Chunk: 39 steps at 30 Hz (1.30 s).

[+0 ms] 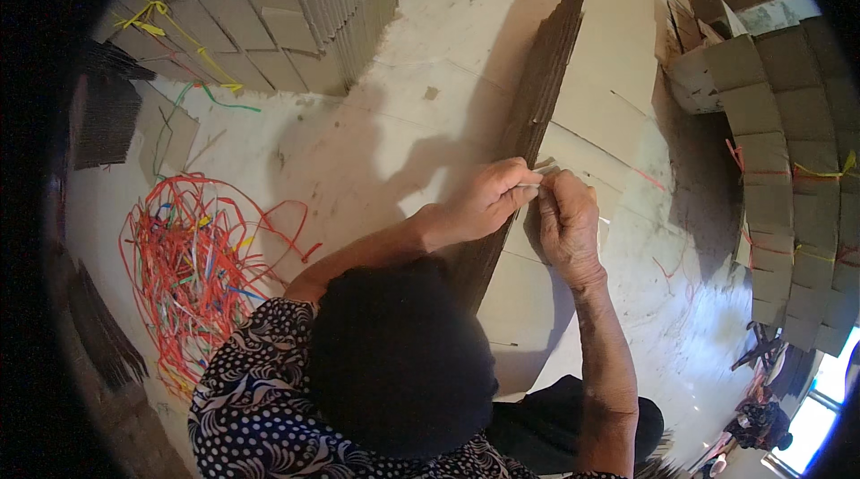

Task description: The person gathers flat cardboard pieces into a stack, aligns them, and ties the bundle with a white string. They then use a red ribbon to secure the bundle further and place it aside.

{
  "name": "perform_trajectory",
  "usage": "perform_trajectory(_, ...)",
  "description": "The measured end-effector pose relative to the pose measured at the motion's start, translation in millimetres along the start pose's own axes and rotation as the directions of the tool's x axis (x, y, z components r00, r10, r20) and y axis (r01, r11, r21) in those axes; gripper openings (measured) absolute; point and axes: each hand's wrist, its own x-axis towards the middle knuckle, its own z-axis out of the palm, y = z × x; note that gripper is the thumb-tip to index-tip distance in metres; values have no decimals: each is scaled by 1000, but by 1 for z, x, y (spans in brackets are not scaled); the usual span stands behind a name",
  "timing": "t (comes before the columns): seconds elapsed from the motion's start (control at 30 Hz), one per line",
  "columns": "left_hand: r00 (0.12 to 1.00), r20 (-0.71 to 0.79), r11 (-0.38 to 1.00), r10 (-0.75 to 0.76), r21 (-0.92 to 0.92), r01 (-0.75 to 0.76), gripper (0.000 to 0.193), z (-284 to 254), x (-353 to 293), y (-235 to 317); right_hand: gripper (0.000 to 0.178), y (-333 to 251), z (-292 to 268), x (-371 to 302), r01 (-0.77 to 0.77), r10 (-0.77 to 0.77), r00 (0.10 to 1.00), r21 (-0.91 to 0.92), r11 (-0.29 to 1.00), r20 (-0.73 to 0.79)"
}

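Note:
My left hand (488, 199) and my right hand (569, 221) meet over the upper edge of a long stack of flat grey-brown cardboard pieces (596, 58). Both are closed, fingertips pinched together on a thin pale strap (543, 171) whose short end shows between them. How the strap runs under the fingers is hidden. The stack's dark, layered side (543, 76) faces left, below my left wrist. A large black rounded shape and a patterned sleeve (251, 362) cover the lower middle of the view.
A tangled heap of red straps (193, 255), mixed with other colours, lies on the pale floor at left. Tied cardboard stacks stand at upper left (260, 13) and at right (770, 147). A bright window (820, 398) shows at lower right.

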Motion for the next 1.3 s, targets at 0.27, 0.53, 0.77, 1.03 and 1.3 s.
perform_trajectory(0.27, 998, -57, 1000, 7, 28, -6, 7, -3, 7, -10, 7, 4, -3, 6, -158, 146, 982, 99, 982, 119)
perform_trajectory(0.53, 812, 420, 632, -406, -513, 581, 12, -35, 26, -11, 12, -5, -13, 20, -442, 353, 877, 259, 859, 324)
perform_trajectory(0.77, 743, 497, 377, -447, -649, 661, 16, -35, 24, -22, 11, 2, -11, 18, -479, 384, 858, 262, 838, 341)
perform_trajectory(1.03, 722, 501, 450, -477, -566, 690, 18, -42, 27, -11, 10, 1, -7, 17, -377, 309, 912, 249, 892, 270)
perform_trajectory(1.3, 736, 564, 484, -374, -558, 674, 18, -41, 22, -28, 18, 0, -14, 20, -403, 319, 901, 300, 865, 293)
